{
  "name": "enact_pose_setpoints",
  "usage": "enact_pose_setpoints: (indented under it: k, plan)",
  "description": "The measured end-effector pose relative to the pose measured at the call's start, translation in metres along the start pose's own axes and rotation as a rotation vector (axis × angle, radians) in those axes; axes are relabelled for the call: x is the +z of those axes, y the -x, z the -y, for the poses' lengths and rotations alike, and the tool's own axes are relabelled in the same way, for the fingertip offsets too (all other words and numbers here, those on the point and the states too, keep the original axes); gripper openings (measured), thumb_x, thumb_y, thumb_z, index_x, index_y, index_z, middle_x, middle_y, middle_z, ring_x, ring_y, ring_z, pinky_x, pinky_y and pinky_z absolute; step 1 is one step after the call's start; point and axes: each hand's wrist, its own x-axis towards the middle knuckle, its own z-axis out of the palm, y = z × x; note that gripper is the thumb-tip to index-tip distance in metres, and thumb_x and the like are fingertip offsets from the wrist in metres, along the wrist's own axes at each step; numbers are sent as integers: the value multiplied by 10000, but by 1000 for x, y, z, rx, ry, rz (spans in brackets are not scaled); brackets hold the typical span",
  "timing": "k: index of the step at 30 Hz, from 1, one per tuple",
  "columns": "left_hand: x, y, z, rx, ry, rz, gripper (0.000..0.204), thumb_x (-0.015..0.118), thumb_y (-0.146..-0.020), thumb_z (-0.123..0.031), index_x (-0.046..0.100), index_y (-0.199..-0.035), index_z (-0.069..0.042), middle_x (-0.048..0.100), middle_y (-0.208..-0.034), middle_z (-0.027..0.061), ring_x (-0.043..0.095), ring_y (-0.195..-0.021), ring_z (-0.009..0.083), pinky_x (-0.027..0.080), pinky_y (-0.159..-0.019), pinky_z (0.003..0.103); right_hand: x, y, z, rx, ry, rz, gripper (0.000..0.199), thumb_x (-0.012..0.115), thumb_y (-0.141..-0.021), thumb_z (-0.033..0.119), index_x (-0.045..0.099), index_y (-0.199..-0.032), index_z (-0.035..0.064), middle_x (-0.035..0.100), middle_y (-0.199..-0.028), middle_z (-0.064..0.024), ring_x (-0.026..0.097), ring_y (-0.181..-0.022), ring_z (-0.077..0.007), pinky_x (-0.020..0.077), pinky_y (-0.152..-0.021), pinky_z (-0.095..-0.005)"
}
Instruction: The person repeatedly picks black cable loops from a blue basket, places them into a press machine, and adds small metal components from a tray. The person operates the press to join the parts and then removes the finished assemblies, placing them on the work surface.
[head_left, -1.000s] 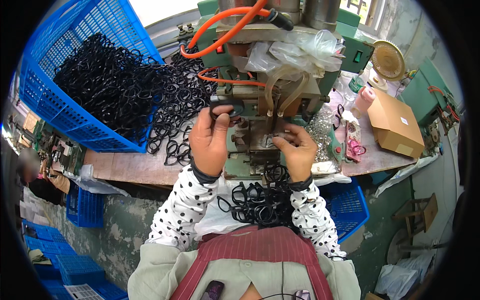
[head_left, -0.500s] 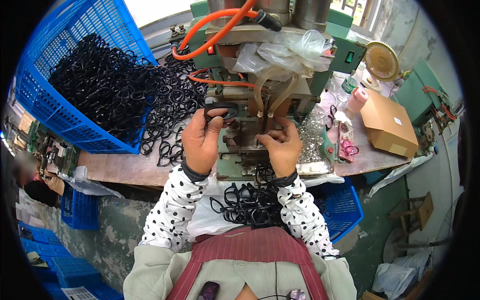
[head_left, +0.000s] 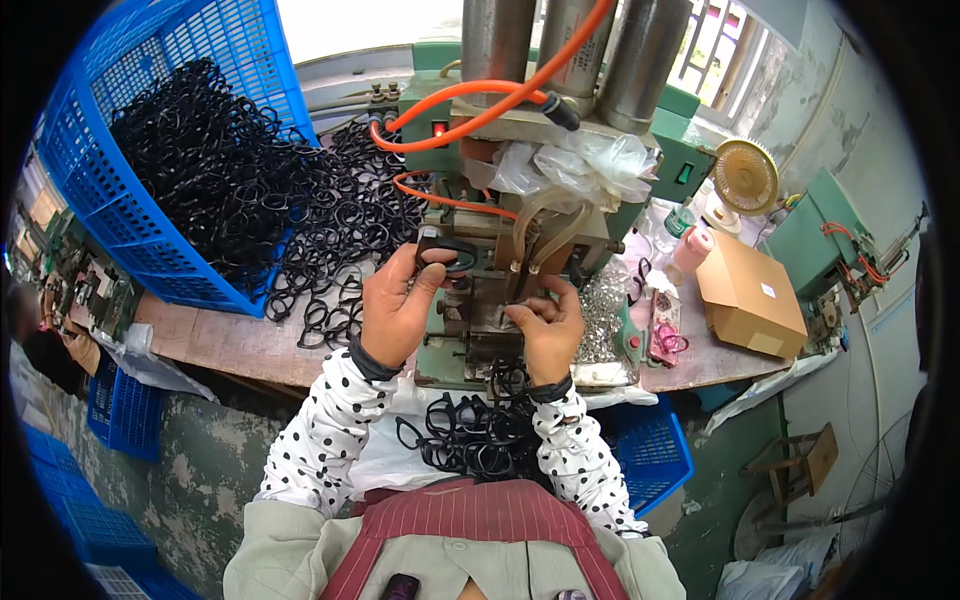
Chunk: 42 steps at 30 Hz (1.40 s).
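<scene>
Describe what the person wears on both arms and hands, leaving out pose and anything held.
Both forearms are covered by white sleeves with black polka dots, ending in dark snug cuffs at the wrists. The left hand and right hand are bare: no gloves show, and I can make out no rings or watch. Above the sleeves, a pale green garment covers the upper arms.

Worn wooden bench [head_left: 240, 345] under blue crate [head_left: 130, 180], loose black rings [head_left: 340, 230], green press [head_left: 520, 250], cardboard box [head_left: 750, 295].

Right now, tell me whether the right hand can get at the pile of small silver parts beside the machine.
Probably yes. The right hand sits at the machine front, and the silver parts lie just to its right on the bench, uncovered, nothing between them.
</scene>
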Motion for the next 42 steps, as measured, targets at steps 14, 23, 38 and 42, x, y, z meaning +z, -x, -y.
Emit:
enact_pose_setpoints:
  k: [14,23,38,42]
  plan:
    - [43,53,37,799,-369,491,411,633,-781,-24,610,-1191,-30,624,-1223,119,620,-1054,284,498,-962,438,-110,-46,-30,-396,1166,-316,309,755,-760,170,659,-1050,119,710,-923,-67,646,-847,-290,494,-735,-408]
    - [40,53,32,769,-366,525,442,625,-766,0,593,-1206,-22,613,-1263,122,615,-1058,303,500,-945,441,-161,-18,-52,-284,1447,-33,176,732,-785,233,692,-925,134,647,-866,-86,632,-804,-309,490,-677,-431]
    - [-19,100,68,440,-822,54,342,692,-823,-247,636,-1132,-111,547,-1281,70,504,-1134,284,356,-974,457,-167,-27,-79,-399,1066,-246,106,658,-868,181,707,-942,124,708,-880,-103,674,-787,-299,515,-695,-375]
    - [-59,92,129,108,-1122,-119,223,691,-826,-209,680,-1042,-151,546,-1243,59,475,-1135,296,357,-938,444,-170,-22,-79,-420,1065,-271,106,670,-855,159,713,-945,123,715,-888,-91,678,-801,-285,519,-710,-370]
